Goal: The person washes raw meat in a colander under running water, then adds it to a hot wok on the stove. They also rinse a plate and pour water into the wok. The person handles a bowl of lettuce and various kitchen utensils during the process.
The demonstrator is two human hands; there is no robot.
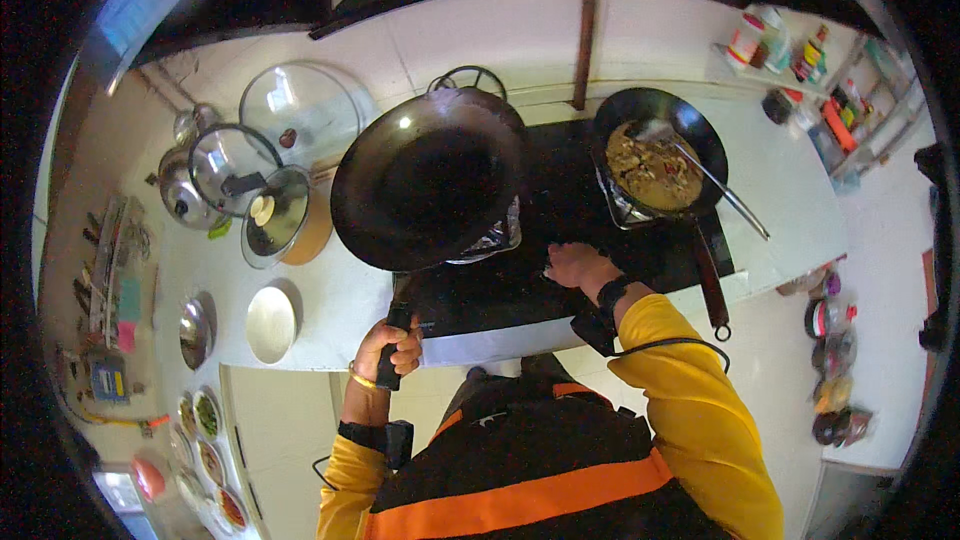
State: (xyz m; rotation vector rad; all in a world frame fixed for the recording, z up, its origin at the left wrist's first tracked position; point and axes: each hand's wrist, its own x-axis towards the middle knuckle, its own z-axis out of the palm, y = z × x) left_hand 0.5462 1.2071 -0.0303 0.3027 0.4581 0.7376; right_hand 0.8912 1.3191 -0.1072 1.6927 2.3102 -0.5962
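Observation:
My left hand (pixel 389 351) grips the black handle of a large dark wok (pixel 431 180). The wok is tilted over the left burner, and no food shows inside it. My right hand (pixel 581 265), fingers curled, is at the black gas cooktop (pixel 480 307) between the two burners; its fingertips are hidden, so I cannot tell whether it holds or touches a control. On the right burner sits a smaller black wok (pixel 694 116) of brown stewed food (pixel 652 169). A metal spatula (pixel 721 187) rests in it, its handle over the rim.
Left of the cooktop stand an orange pot with a glass lid (pixel 277 214), more glass lids (pixel 300 105), a white bowl (pixel 271 324) and a metal bowl (pixel 194 334). Plates of ingredients (pixel 212 463) line the lower left. Bottles (pixel 810 56) fill a right-hand shelf. The small wok's handle (pixel 709 270) overhangs the counter.

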